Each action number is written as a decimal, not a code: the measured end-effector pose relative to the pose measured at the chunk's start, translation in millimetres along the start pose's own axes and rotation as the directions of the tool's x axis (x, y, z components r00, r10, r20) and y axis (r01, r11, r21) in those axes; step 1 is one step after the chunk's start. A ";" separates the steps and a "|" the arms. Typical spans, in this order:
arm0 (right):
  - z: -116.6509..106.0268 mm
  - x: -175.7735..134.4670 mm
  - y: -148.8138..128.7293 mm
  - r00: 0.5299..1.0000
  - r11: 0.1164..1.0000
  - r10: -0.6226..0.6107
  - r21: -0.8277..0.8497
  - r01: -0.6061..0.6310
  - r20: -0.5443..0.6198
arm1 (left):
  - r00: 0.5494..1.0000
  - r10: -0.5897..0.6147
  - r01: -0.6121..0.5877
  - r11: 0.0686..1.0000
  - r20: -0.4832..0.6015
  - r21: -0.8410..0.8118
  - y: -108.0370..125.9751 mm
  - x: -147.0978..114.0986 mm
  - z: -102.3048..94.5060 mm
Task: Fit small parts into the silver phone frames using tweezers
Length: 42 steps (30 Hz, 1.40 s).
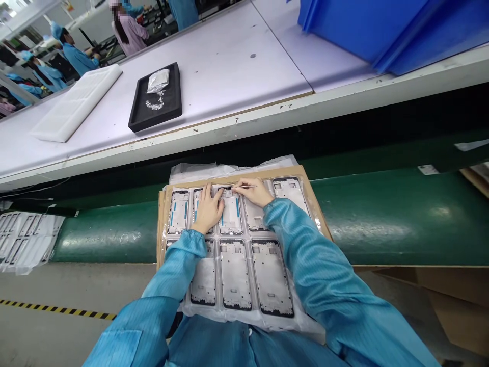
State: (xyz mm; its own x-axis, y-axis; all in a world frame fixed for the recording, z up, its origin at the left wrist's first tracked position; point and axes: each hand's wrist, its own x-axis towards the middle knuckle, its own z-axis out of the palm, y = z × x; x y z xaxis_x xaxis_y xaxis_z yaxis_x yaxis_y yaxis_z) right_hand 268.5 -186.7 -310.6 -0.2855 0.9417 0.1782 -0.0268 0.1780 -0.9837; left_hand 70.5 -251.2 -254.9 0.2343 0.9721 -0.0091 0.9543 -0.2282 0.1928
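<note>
In the head view, a clear plastic tray (217,255) holds several metal phone frames in two rows. My left hand (208,209) lies over the upper row with its fingers spread, its index finger and thumb at the phone frame (231,216) with blue strips. At the top edge of that same frame, my right hand (254,191) pinches a slim pointed tool, seemingly tweezers (249,186). The tool's working tip is too small to make out. To the right, the phone frame (255,216) under my right wrist is partly covered and shows no blue strips.
Cardboard (162,229) lies under the tray on a green conveyor belt (382,214). On the white shelf (229,66) beyond stand a black tray (175,92) with a bag and small clear pieces, a white foam slab (76,107) and a blue bin (355,30). Other people work far left.
</note>
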 end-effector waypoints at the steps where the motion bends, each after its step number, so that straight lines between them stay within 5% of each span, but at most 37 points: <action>1: -1.0 0.7 -2.3 1.000 1.000 -0.006 -0.020 0.006 -0.001 | 1.000 -0.001 0.001 1.000 -0.003 0.006 -0.1 -0.1 0.0; 15: -1.4 2.3 -1.2 0.999 0.998 -0.036 -0.049 0.034 -0.027 | 0.997 -0.044 0.032 0.979 0.058 0.202 14.8 3.8 -5.8; 42: -0.5 0.4 0.9 0.999 1.000 -0.010 0.001 0.010 -0.049 | 0.997 -0.050 0.035 0.975 0.062 0.220 14.7 1.9 -7.4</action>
State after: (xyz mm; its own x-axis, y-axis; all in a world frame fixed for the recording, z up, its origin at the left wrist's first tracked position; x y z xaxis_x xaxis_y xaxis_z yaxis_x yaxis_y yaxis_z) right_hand 268.8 -186.0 -311.4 -0.2379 0.9527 0.1891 -0.0304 0.1873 -0.9818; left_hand 83.6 -252.4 -244.8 0.1977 0.9771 -0.0791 0.9793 -0.2004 -0.0278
